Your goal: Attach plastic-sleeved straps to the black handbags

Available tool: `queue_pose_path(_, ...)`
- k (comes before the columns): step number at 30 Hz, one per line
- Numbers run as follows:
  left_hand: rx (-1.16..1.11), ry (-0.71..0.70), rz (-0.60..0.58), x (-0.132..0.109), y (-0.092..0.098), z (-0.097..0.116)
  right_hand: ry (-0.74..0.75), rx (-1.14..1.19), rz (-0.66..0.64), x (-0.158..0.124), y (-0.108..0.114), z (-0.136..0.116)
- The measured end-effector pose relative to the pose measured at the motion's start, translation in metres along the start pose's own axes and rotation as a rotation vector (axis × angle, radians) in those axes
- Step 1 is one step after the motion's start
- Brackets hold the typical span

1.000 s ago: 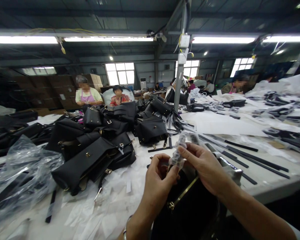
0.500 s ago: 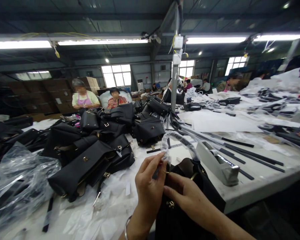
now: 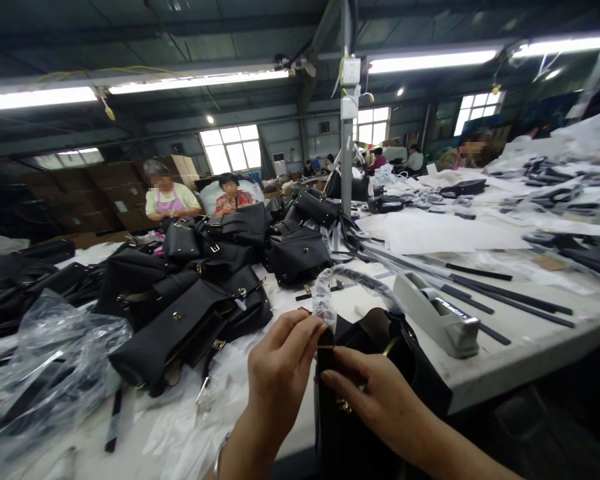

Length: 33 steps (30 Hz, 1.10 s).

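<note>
A black handbag (image 3: 355,443) stands at the near table edge, its top open and gold fittings on its front. Its arched handle (image 3: 367,280) is wrapped in clear plastic film. My left hand (image 3: 280,367) is closed, fingertips pinched at the black strap end just below the wrapped handle. Across that black strap (image 3: 325,360) runs a thin gold-coloured bar. My right hand (image 3: 375,393) pinches the strap from the right side, just under the bar, thumb and fingers together. Part of the strap is hidden behind my fingers.
A grey tape dispenser (image 3: 435,317) stands right of the bag. Several black bags (image 3: 175,340) are piled at left, beside crumpled clear plastic (image 3: 55,360). Black strips (image 3: 510,300) lie at right. A metal post (image 3: 347,167) rises behind; people sit across the table.
My left hand has shifted left and slightly down from the handle's wrapped end, uncovering the black strap and gold bar. My right hand stays at the strap. The view has tilted slightly.
</note>
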<state>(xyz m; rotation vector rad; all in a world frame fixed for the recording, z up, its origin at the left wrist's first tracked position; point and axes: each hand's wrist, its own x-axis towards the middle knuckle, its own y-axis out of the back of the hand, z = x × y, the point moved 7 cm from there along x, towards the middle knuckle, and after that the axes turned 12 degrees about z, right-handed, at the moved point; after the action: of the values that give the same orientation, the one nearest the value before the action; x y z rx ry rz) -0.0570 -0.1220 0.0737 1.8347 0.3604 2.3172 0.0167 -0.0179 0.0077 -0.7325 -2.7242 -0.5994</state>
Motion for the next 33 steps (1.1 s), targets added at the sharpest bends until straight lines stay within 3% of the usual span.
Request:
queue_pose_path(4, 0.062, -0.071, -0.089, -0.006, -0.001, 0.005, 0.002, 0.065, -0.01, -0.001, 0.001, 0.0)
queue_pose_path(7, -0.006, -0.147, -0.234, -0.019, -0.003, 0.012, -0.029, 0.18, 0.001, -0.001, 0.005, 0.002)
queue_pose_path(9, -0.087, -0.122, -0.317, -0.028, -0.002, 0.012, -0.067, 0.276, 0.01, -0.002, 0.007, 0.004)
queue_pose_path(11, -0.204, 0.004, -0.356, -0.033, 0.0, 0.005, -0.104, 0.352, -0.003, -0.003, 0.006, 0.006)
queue_pose_path(15, -0.41, 0.503, -0.291, -0.032, -0.001, -0.023, -0.176, 0.383, -0.055, -0.003, 0.001, 0.011)
queue_pose_path(19, -0.628, 0.813, -0.486, -0.034, -0.028, -0.021, -0.191, 0.26, -0.05, -0.003, 0.007, 0.011)
queue_pose_path(21, -0.757, 0.931, -0.522, -0.035, -0.04, -0.016, -0.184, 0.119, -0.055, -0.009, 0.015, 0.009)
queue_pose_path(24, -0.858, 1.071, -0.394, -0.034, -0.05, -0.023, -0.062, -0.201, -0.062, -0.03, 0.028, 0.003)
queue_pose_path(28, -0.938, 1.135, -0.195, -0.024, -0.059, -0.042, 0.245, -0.623, -0.037, -0.053, 0.035, -0.005)
queue_pose_path(30, -0.99, 1.134, -0.097, -0.011, -0.061, -0.05, 0.389, -0.744, -0.009, -0.047, 0.041, -0.006)
queue_pose_path(33, -1.064, 1.129, 0.102, 0.012, -0.058, -0.056, 0.527, -0.813, 0.089, -0.016, 0.064, -0.004)
